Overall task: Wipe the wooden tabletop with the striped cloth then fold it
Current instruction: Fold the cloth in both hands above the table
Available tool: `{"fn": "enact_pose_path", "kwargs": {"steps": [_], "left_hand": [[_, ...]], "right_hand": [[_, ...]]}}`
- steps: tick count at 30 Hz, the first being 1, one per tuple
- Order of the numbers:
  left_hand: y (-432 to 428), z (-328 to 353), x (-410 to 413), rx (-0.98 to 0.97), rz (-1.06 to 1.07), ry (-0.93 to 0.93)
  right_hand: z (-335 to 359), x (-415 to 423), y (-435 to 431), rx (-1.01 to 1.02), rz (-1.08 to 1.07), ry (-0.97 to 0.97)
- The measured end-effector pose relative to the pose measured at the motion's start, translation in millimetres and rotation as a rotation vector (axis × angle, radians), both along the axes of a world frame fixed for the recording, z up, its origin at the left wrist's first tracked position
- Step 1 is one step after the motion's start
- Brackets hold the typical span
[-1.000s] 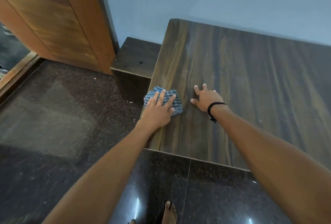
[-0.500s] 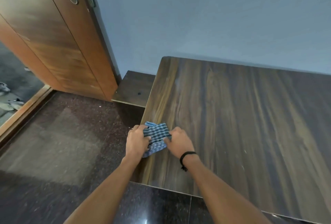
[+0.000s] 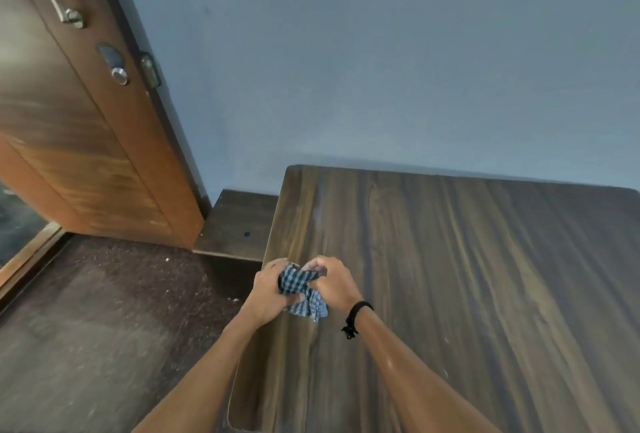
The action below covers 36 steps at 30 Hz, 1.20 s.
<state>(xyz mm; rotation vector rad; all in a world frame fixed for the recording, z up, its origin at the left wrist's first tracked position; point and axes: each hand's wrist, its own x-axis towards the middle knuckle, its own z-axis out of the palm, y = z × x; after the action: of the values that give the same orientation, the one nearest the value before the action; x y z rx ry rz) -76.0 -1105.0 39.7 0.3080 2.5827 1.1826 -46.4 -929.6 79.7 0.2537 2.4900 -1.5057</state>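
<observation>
The wooden table (image 3: 467, 294) is shown with its left edge running away toward the wall (image 3: 381, 69). Both hands are held together above that edge, near its middle. The left hand (image 3: 268, 289) is placed over the edge itself; the right hand (image 3: 334, 282) is placed just inboard, over the wood. The striped cloth (image 3: 299, 290) is bunched between them, with a loose end trailing below toward the person. The fingers (image 3: 313, 264) of both hands are curled and pinched on the fabric. No long axis is presented while the cloth is crumpled; it is judged that an edge must be drawn out sideways between the hands before a fold is made
</observation>
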Motion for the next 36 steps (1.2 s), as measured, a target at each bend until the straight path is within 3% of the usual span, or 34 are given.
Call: {"fn": "enact_pose_path", "kwargs": {"steps": [3, 9, 12, 17, 20, 25, 28, 36], "left_hand": [[24, 74, -25, 0.286, -0.047, -0.156], [87, 196, -71, 0.838, -0.102, -0.377], [137, 241, -73, 1.042, -0.098, -0.409], [209, 309, -57, 0.984, -0.07, -0.209], [242, 335, -45, 0.923, -0.133, -0.106], [291, 353, -23, 0.674, -0.413, 0.136], [324, 356, -12, 0.51, -0.458, 0.362], [377, 367, -6, 0.549, -0.408, 0.241]], "right_hand": [[63, -18, 33, -0.137, -0.068, 0.088], [206, -36, 106, -0.633, -0.334, 0.302], [253, -30, 143, -0.681, -0.371, 0.37], [298, -1, 206, -0.542, -0.417, 0.393], [309, 15, 247, -0.361, -0.469, 0.545], [325, 47, 299, -0.052, -0.472, 0.725], [332, 60, 319, 0.06, -0.414, 0.796], [341, 77, 356, 0.246, -0.511, 0.899]]}}
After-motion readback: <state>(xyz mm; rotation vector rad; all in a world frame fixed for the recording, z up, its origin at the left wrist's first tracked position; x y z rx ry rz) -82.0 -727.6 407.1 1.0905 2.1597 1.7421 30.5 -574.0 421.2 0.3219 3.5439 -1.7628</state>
